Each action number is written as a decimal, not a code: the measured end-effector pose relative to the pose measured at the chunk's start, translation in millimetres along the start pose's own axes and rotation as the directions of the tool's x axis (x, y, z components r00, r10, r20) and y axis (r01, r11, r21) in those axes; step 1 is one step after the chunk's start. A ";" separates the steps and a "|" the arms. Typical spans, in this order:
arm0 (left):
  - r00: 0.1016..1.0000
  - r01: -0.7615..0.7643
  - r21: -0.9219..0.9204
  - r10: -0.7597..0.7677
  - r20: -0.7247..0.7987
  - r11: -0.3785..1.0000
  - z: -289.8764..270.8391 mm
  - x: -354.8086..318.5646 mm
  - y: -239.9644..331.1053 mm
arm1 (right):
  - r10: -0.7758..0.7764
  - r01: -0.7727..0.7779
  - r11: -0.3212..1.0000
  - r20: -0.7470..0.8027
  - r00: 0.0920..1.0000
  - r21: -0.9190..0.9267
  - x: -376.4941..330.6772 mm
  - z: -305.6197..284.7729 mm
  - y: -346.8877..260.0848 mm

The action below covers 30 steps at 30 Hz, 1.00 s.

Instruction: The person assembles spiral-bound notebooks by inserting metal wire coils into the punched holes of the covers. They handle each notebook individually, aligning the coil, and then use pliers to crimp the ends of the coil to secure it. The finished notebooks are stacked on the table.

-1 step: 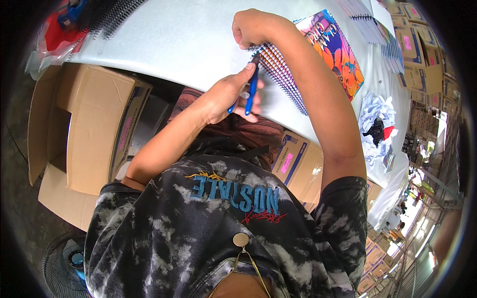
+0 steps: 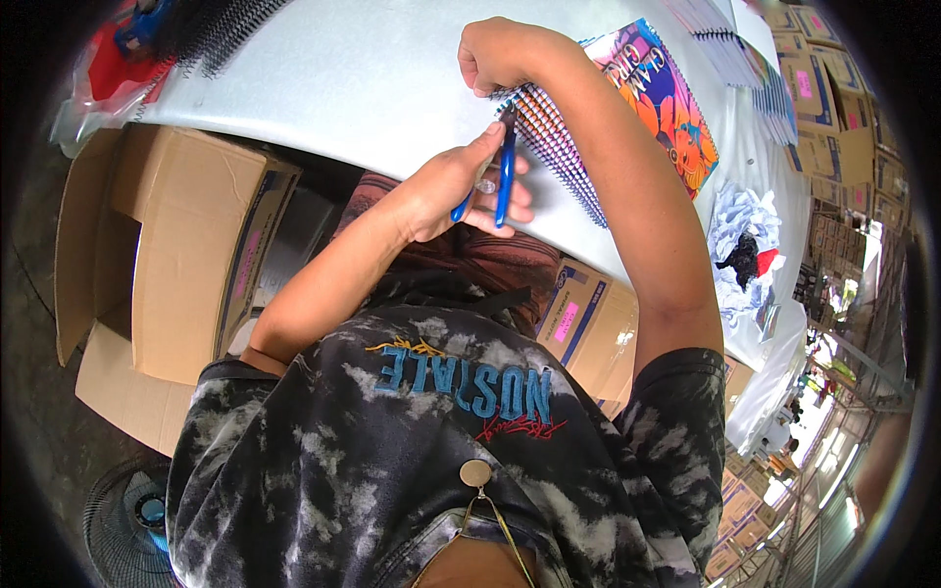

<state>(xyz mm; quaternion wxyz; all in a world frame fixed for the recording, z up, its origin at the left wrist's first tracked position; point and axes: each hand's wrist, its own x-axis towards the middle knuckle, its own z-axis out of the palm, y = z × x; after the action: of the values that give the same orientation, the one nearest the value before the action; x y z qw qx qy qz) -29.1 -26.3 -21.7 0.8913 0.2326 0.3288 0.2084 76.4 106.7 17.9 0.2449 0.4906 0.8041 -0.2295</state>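
My left hand [image 2: 456,191] is wrapped round a pair of blue-handled pliers [image 2: 507,176], its fingers inside the spread handles. The dark jaws of the pliers touch or nearly touch the coils at the far left corner of a stack of spiral notebooks [image 2: 554,142]. These lie on the table with their coiled edges toward me, partly under my right forearm. My right hand [image 2: 505,57] is curled closed at the far end of those coils. What its fingers grip is hidden. Beyond my forearm lies a colourful notebook cover [image 2: 657,103].
The white table [image 2: 333,88] carries black coils [image 2: 221,34] at far left, more notebooks [image 2: 735,54] at far right and crumpled paper [image 2: 740,245] at the right. An open cardboard box [image 2: 186,255] stands left, another box [image 2: 588,318] under the table. A fan [image 2: 127,519] is at lower left.
The near handle ends of the pliers have swung a little to the right and stand slightly farther apart. My right hand and the notebooks have not visibly moved.
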 end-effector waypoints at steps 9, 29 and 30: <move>0.999 -0.017 -0.020 0.017 0.040 1.000 -10.0 5.3 1.2 | 0.062 -0.060 0.998 0.057 0.996 -0.032 -5.6 -7.1 -1.9; 0.995 -0.088 -0.003 0.088 0.049 0.996 5.5 -0.3 8.3 | -0.170 0.216 0.971 -0.342 0.924 0.102 -25.5 -1.2 30.3; 0.994 -0.097 -0.002 0.097 0.055 0.995 3.5 4.2 9.8 | -0.179 0.225 0.970 -0.347 0.921 0.097 -25.2 -2.2 29.8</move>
<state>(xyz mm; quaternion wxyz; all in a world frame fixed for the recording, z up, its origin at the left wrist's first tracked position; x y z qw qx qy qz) -26.0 -17.2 -15.9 0.8887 0.2543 0.2924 0.2451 112.9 103.3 31.4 0.0456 0.4523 0.8629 -0.2206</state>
